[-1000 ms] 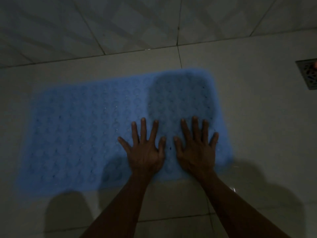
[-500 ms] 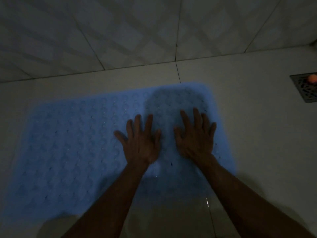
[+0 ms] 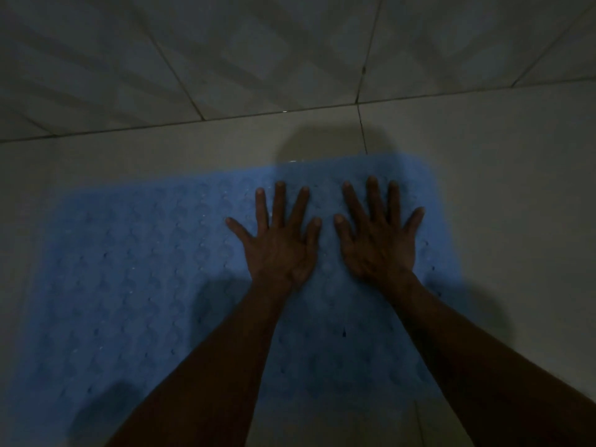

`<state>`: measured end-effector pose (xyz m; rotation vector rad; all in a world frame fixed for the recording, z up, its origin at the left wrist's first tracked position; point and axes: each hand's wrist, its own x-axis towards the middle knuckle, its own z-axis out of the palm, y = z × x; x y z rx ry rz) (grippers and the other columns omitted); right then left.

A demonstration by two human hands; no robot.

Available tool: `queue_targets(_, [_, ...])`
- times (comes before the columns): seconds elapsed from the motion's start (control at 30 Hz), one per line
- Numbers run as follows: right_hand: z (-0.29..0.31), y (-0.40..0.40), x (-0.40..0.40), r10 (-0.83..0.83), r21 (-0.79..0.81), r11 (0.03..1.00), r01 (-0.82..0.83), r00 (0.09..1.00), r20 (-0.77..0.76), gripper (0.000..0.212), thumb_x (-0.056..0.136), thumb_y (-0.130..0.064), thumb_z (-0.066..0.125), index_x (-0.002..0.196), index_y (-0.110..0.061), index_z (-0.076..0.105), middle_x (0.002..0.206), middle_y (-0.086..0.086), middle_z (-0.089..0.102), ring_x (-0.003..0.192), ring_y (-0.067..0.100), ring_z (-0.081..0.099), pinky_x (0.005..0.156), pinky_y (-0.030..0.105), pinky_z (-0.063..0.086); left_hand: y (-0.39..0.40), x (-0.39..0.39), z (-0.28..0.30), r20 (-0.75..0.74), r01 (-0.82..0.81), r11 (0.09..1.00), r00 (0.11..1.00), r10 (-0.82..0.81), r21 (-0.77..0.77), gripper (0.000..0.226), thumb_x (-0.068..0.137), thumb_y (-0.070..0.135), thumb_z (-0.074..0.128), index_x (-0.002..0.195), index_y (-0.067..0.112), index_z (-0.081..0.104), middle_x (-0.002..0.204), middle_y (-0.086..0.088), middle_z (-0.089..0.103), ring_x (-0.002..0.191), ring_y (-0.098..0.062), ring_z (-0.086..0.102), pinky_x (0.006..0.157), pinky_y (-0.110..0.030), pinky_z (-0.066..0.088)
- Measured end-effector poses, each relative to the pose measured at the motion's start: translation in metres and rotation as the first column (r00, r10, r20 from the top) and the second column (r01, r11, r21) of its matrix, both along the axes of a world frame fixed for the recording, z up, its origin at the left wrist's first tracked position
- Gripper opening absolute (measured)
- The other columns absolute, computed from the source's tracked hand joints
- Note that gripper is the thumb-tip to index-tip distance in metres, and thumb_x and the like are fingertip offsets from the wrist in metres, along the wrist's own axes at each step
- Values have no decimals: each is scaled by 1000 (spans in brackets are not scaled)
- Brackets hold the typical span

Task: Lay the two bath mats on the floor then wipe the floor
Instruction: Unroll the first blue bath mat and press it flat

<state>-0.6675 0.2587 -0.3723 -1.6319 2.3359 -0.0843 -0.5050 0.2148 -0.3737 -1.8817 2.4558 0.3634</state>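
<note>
While both forearms reach out from the near edge of the view, the person is pressing a blue mat flat against the pale floor, and that looks like the step in hand: seating the first mat so it grips. The mat lies spread lengthwise from left to right, its near corner running out of view at the lower left, its far right corner rounded and lying just short of the grout line that crosses the tiles. The left hand and the right hand rest side by side on the mat's right half, close but apart, palms down, every finger straight and fanned wide, gripping nothing. The light is dim, so I cannot tell whether the dimpled surface sits fully flush. To do this well, I would judge that the pressure should travel: lean on the flat palms, then work outward to the right edge and back across the untouched left half, so no air or water stays trapped beneath. Beyond the mat, bare floor runs up to the tiled wall. Only one mat is visible; the second, and the wiping, are seemingly not yet done.
</note>
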Motion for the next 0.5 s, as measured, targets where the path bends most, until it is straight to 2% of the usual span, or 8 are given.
queue_targets(0.17, [1,0,1,10,-31,999,-9,1000,15,58,99,-60,16,150,-50,-11,164,-7,-14,149,24,-20,112,69,-8,0,0,-2,-25,-8,1000,1000,7,-24,62,99,68,16,155,50,-4,168,7,-8,154,-24,-16,108,-78,-6])
queue_targets(0.33, [-4,2,-1,21,-95,995,-23,1000,-21,58,100,-58,24,152,-47,2,165,-4,-6,151,26,-12,111,71,-2,1,0,-5,30,3,996,1000,-1,-92,64,99,69,23,157,47,7,168,4,4,155,-26,-4,108,-77,1])
queue_targets(0.5, [-5,1,2,10,-96,995,-14,999,-36,56,100,-56,25,152,-47,7,165,-3,-1,151,27,-9,111,72,2,0,-2,-1,0,-17,999,1000,17,-30,62,98,69,18,155,51,3,168,6,0,155,-25,-9,108,-78,-1])
